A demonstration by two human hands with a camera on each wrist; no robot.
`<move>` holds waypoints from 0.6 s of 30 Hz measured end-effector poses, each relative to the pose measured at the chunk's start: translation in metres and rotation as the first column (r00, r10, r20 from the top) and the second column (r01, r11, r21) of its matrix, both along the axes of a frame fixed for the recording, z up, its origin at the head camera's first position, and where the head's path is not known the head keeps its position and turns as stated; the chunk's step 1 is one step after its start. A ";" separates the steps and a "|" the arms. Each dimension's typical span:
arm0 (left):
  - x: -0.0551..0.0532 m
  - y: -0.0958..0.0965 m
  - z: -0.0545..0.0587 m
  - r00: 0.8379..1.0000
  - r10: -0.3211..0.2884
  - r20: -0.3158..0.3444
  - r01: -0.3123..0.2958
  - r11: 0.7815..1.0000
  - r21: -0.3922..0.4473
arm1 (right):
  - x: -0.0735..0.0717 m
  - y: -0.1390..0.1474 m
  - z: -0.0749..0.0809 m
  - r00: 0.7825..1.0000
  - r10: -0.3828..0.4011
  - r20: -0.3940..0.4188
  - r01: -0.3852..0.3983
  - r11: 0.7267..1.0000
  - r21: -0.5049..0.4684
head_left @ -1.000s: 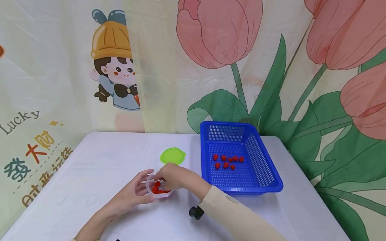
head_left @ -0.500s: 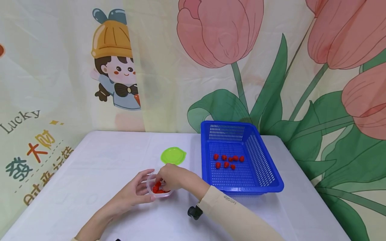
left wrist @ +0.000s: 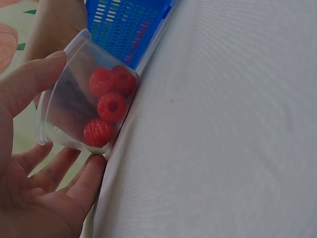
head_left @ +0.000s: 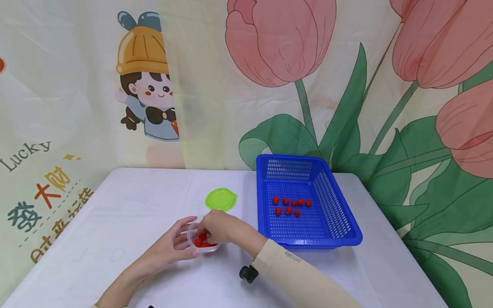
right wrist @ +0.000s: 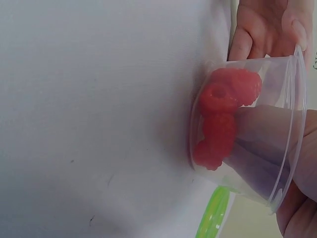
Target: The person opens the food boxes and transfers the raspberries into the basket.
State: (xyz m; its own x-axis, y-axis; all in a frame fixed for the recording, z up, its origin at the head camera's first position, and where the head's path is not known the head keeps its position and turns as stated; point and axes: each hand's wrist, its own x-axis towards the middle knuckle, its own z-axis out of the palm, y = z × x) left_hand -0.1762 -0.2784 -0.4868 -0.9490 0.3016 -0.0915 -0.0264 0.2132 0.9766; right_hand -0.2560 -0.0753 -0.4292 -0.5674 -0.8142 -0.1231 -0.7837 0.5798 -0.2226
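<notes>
A clear plastic cup with several red raspberries in its bottom stands on the white table. My left hand holds it from the left: in the left wrist view the thumb lies on the rim and the other fingers are at the side near the base. My right hand reaches over the rim from the other side, its fingers down inside the cup. In the right wrist view a finger comes right up to the raspberries; I cannot tell whether it pinches one.
A blue perforated basket stands to the right with several raspberries spread on its floor. Behind the cup lies a round green lid. A printed cloth hangs behind the table.
Both hands stay at the cup. The right hand's fingers shift slightly inside it, and the right forearm moves a little left. The raspberries in the basket stay as they were.
</notes>
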 end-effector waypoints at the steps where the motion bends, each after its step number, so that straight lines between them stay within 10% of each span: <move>1: 0.000 0.000 0.000 1.000 0.000 -0.001 0.000 1.000 -0.002 | 0.000 0.000 0.000 1.000 -0.003 -0.001 0.003 1.000 0.001; 18: -0.001 0.001 -0.001 1.000 0.000 0.002 0.000 1.000 0.009 | 0.000 -0.001 -0.007 0.996 0.020 -0.085 -0.026 0.997 -0.067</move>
